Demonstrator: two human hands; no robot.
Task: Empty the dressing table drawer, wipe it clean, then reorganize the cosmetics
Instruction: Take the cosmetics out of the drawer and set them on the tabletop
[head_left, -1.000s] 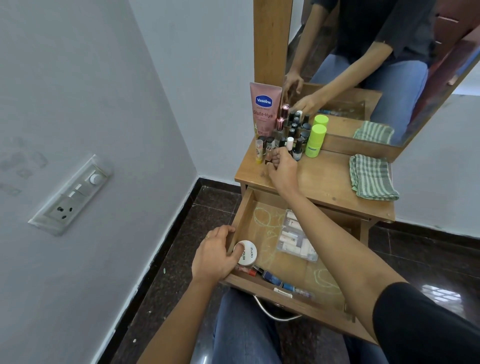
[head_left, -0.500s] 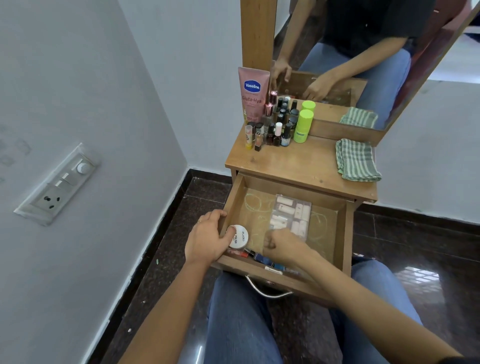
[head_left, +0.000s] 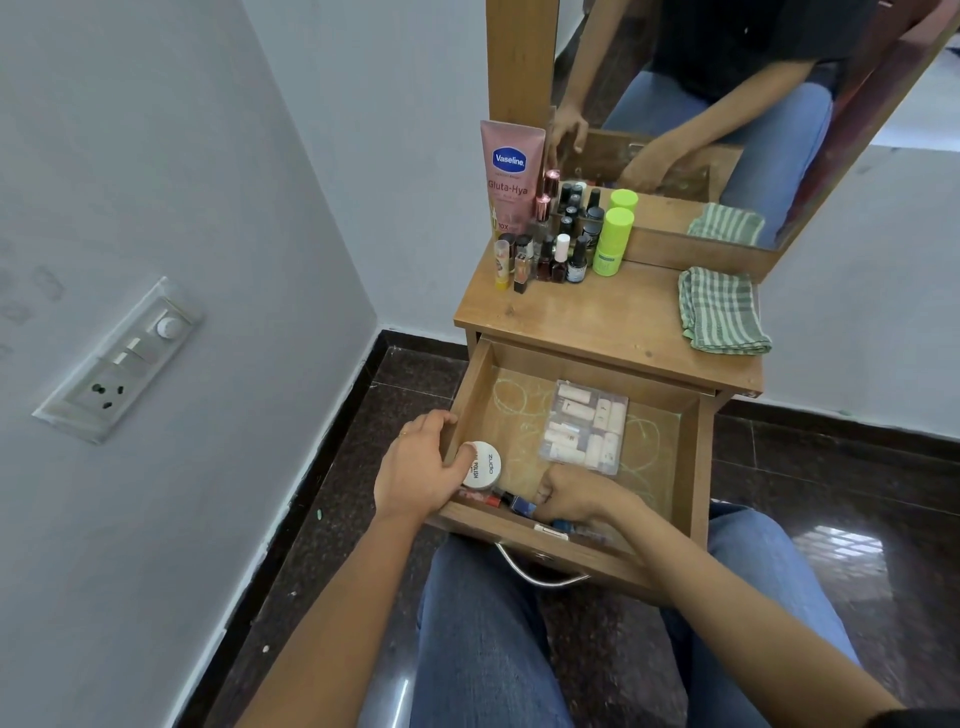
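The left hand (head_left: 415, 480) clamps its fingers over the left wall of the drawer (head_left: 470, 384) beside one white tin (head_left: 485, 465), the right hand (head_left: 582, 496) curls its fingers among near bottles (head_left: 519, 503), grip unclear, and one cloth (head_left: 722, 312) lies far right.

A home, clearly, and a bedroom corner at that: a small wooden dressing table (head_left: 597, 322) with its mirror (head_left: 675, 78) stands against painted walls (head_left: 156, 156). Nail polish bottles (head_left: 558, 260) and a Vaseline tube (head_left: 511, 176) line the top. Its drawer (head_left: 696, 457) is pulled open, a household switchboard (head_left: 122, 358) sits on the wall, and dark polished floor tiles (head_left: 415, 374) lie below.
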